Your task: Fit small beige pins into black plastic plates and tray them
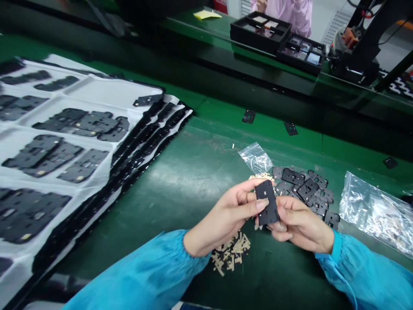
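Black plate (269, 212) in both hands

At the far left, the white tray (109, 92) holds similar plates (93, 122). Next, beige scraps (231, 254) lie on the tabletop (158, 172) near your left wrist. Your left hand's (234, 206) grip pinches the black plate above the tabletop, thumb across its face; your right hand's (300, 221) grip holds its right edge. It seems light, stiff, perhaps slippery: best held by its edges. Farther right lie loose plates (308, 189) and a clear bag (371, 211).

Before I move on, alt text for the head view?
Left hand and right hand hold a black plate over a green tabletop, near piled similar plates, tan pieces and clear plastic bags. Stacked trays lie at left.
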The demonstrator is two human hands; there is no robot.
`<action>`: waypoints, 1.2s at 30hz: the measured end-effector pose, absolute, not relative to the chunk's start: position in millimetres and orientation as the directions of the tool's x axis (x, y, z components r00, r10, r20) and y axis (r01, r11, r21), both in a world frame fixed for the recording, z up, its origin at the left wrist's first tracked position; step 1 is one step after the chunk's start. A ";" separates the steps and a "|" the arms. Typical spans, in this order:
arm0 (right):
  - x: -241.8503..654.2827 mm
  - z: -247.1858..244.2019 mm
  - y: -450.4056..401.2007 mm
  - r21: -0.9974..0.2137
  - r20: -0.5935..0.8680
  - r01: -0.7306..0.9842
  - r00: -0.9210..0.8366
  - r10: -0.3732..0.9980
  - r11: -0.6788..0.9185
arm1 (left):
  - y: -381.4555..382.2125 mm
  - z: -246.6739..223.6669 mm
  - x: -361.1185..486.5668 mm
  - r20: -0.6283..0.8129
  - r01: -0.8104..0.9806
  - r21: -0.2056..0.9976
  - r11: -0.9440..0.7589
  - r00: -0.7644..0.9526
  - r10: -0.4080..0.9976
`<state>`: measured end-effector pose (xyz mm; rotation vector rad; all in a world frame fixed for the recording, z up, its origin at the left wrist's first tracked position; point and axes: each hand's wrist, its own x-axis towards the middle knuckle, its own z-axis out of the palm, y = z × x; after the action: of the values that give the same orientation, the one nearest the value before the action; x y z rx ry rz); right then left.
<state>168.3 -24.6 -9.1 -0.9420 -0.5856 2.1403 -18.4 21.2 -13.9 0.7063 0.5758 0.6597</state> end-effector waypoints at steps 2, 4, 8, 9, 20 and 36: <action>168.6 -7.9 -24.1 -0.720 -0.419 -0.391 -0.413 0.808 -0.573 | 23.4 -16.9 -15.6 -0.289 -0.347 0.697 0.627 0.665 0.689; 170.2 -5.7 -23.6 -0.838 -0.360 -0.311 -0.303 0.882 -0.449 | 25.3 -19.1 -13.1 -0.318 -0.366 0.664 0.652 0.651 0.689; 171.2 -3.7 -27.0 -0.985 -0.156 -0.061 -0.107 0.982 -0.163 | 26.6 -20.5 -11.0 -0.356 -0.389 0.610 0.690 0.644 0.677; 170.9 -3.6 -28.2 -0.993 -0.117 -0.013 -0.091 0.989 -0.118 | 26.6 -20.3 -11.0 -0.359 -0.390 0.603 0.696 0.647 0.673; 175.9 -9.2 -27.8 -0.767 0.384 0.492 -0.159 0.909 0.411 | 23.4 -16.5 -11.6 -0.401 -0.380 0.572 0.727 0.644 0.651; 238.7 14.1 16.9 -0.895 -0.202 0.314 0.349 0.915 -0.317 | 24.7 -8.6 -26.9 -0.151 0.059 0.989 0.139 0.343 0.927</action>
<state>238.7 16.9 14.1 -1.8189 -1.0827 0.9560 -26.9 24.7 -8.6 1.2715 1.0357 0.8264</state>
